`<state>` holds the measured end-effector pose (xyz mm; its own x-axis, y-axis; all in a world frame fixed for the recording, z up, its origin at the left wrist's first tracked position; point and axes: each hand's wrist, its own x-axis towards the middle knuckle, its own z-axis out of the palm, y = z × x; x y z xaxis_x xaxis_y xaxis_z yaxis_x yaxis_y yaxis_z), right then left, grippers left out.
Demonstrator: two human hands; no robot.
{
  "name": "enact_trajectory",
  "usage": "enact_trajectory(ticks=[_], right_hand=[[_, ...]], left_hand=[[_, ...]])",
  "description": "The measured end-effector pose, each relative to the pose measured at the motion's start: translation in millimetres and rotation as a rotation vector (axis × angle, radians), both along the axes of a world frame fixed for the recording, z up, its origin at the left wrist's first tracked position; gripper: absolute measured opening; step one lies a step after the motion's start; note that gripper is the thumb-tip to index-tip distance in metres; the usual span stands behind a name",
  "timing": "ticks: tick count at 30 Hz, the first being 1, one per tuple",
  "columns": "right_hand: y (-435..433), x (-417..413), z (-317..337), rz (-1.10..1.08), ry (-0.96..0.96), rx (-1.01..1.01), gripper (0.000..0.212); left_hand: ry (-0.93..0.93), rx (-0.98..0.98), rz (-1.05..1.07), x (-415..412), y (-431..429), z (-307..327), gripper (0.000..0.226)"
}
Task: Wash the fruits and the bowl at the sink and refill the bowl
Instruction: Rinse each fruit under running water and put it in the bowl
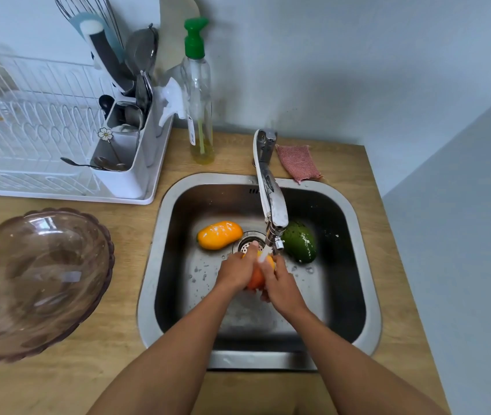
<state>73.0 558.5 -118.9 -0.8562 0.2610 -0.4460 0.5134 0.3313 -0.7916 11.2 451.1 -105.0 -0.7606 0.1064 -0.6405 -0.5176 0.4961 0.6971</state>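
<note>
Over the steel sink (160, 235), my left hand (236, 269) and my right hand (280, 281) are both wrapped around an orange-red fruit (255, 279), held under the running water from the tap (271, 205). A yellow mango (219, 235) lies in the basin left of the drain. A green mango (301, 241) rests on the right, partly behind the tap spout. The transparent brown bowl (36, 280) sits on the wooden counter at the left, with no fruit in it.
A white dish rack (43, 139) with a cutlery holder (124, 154) stands at the back left. A soap bottle with a green pump (198, 94) and a pink scrubbing cloth (297, 162) sit behind the sink. A wall closes the right side.
</note>
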Motion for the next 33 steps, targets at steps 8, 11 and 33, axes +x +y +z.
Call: enact_trajectory(ticks=[8,11,33], right_hand=[[7.4,1.2,6.3,-0.002,0.045,-0.049,0.038],[9.4,6.4,-0.8,0.028,0.039,-0.044,0.047],[4.0,4.8,4.7,-0.258,-0.029,-0.399,0.029]], left_hand=[[-0.202,0.107,0.121,-11.3,1.3,-39.1,0.094],[-0.296,0.138,0.142,-11.8,-1.4,-24.9,0.089],[-0.206,0.297,-0.079,9.8,-16.2,5.8,0.064]])
